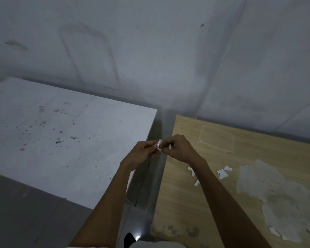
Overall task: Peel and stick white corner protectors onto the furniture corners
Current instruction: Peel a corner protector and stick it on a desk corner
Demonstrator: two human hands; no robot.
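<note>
We find both hands raised together over the gap between two pieces of furniture, each pinching the same small white corner protector point(159, 145). The left hand point(143, 149) has its fingers curled round the piece from the left, and the right hand point(179, 149) nips its right edge between thumb and fingertips, the other fingers folded in. The protector is held in the air, clear of both surfaces; whether its backing is on or off we cannot tell, as the piece is small and blurred. Nearest to us, both bare forearms reach up from the bottom edge, and grey floor point(16, 212) shows at lower left. To the left stands a white table point(61, 140), its top marked with dark specks and smudges. To the right stands a wooden table point(195, 203) with a light grain, carrying pale, flaky patches point(276, 194) along its right side. Several white paper scraps point(222, 173) lie loose on the wood just beyond the right forearm. Farther back on the same top sits a clear, rounded rectangular plastic tray point(217, 138). Behind both tables rises a grey wall point(150, 51) with faint scuffs and a corner seam at the right.
</note>
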